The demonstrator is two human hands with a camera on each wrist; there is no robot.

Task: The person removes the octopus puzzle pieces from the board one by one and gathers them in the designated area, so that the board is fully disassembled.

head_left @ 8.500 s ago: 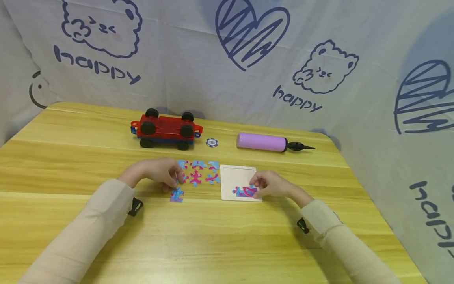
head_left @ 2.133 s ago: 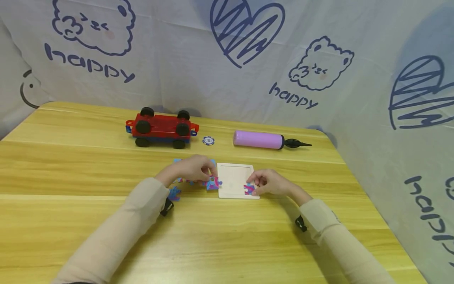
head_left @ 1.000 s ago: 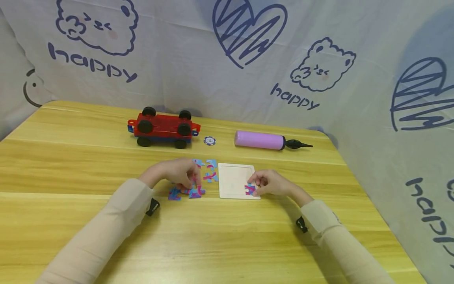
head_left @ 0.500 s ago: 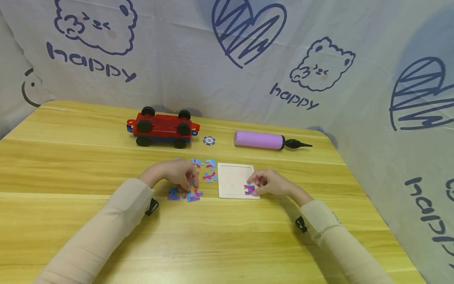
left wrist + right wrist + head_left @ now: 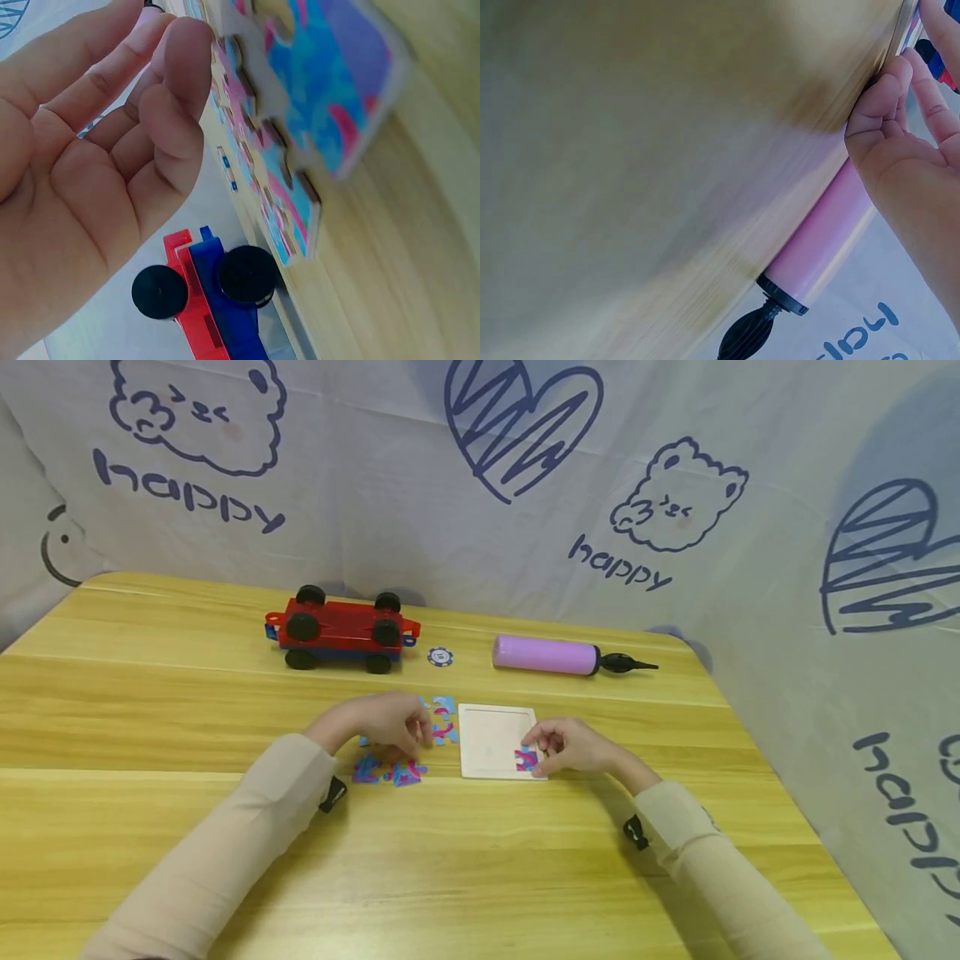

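My left hand [image 5: 390,722] is over the loose jigsaw pieces left of the white puzzle tray [image 5: 487,752], its fingers loosely bent. In the left wrist view nothing shows between the fingers of the left hand [image 5: 112,135]. Near it lie a blue-purple jigsaw piece [image 5: 366,769] and a pink-and-blue one [image 5: 407,773]; others, such as a blue-pink piece [image 5: 444,706], sit behind, some covered by the hand. My right hand [image 5: 573,747] holds a pink-and-purple jigsaw piece [image 5: 527,760] by thumb and finger in the tray's lower right corner. The right wrist view hides that piece.
Behind the pieces, a red-and-blue toy car [image 5: 341,627] lies with black wheels upward. Beside it are a poker chip [image 5: 440,657] and a purple hand pump [image 5: 547,655] with a black nozzle. A printed cloth [image 5: 375,485] hangs along the table's back edge.
Earlier two joined pieces lay in the tray; one remains. My left hand carried a piece from the tray leftward, set it in the front row, and let go. The right hand stayed put.
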